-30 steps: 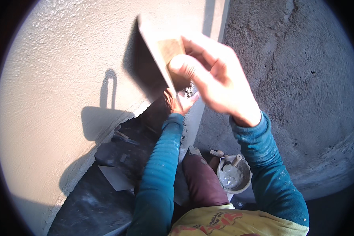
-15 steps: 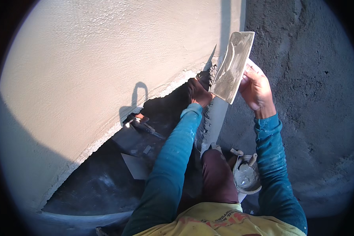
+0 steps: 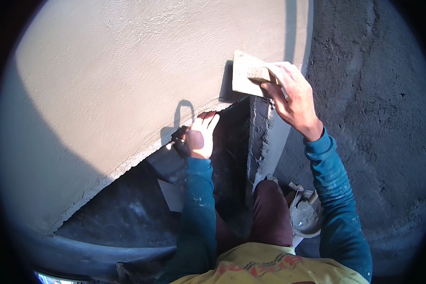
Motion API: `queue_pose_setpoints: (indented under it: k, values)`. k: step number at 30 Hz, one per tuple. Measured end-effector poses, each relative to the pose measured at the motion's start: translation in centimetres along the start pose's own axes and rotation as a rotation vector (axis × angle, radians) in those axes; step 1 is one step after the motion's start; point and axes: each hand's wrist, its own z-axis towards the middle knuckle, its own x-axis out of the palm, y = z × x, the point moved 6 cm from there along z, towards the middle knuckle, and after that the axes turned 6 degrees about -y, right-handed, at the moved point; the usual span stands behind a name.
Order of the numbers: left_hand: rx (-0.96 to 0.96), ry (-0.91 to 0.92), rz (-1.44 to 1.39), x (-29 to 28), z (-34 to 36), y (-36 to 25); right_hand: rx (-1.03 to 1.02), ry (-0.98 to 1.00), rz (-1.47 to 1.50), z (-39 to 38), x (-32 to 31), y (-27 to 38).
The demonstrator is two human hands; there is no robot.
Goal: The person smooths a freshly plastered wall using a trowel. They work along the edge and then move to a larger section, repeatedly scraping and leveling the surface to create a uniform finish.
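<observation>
My right hand (image 3: 296,97) grips the block handle of a small rectangular plastering float (image 3: 241,78). The float's plate is at the smooth plastered wall (image 3: 128,71), just above the corner where the ragged lower plaster edge meets a narrow upright strip (image 3: 265,135). Whether its whole face touches the wall is hidden. Lower and to the left, my left hand (image 3: 202,135) has its fingers stretched out, with the tips at the broken plaster edge and nothing visible in them.
A bucket (image 3: 305,215) of wet mortar with a tool handle in it stands by my right knee. A pale flat sheet (image 3: 171,195) lies in the dark recess below the plaster edge. Rough grey wall (image 3: 364,118) rises on the right.
My right hand has moved left and turned the float from showing its mortar-smeared face to lying at the wall. My left hand has drawn back left and down from the corner.
</observation>
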Motion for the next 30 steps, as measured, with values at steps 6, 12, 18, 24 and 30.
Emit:
queue_pose_setpoints:
  k: [6,12,18,24,30]
  values:
    - [-0.178,0.112,-0.023,-1.2,-2.9,2.3,-0.376,0.005,-0.199,0.3,1.2,1.0]
    - [-0.227,0.149,-0.029,-2.5,-4.3,3.4,-0.445,-0.096,-0.192,1.6,2.0,0.7]
    - [-0.246,0.168,-0.013,-3.6,-5.1,4.2,-0.415,0.223,-0.102,-4.9,3.8,2.1]
    - [-0.258,0.165,-0.014,-4.2,-5.0,4.2,0.079,-0.078,0.042,-0.8,-0.7,-2.9]
    - [-0.270,0.165,-0.025,-4.2,-5.0,4.3,0.604,-0.235,0.630,1.4,0.9,-7.1]
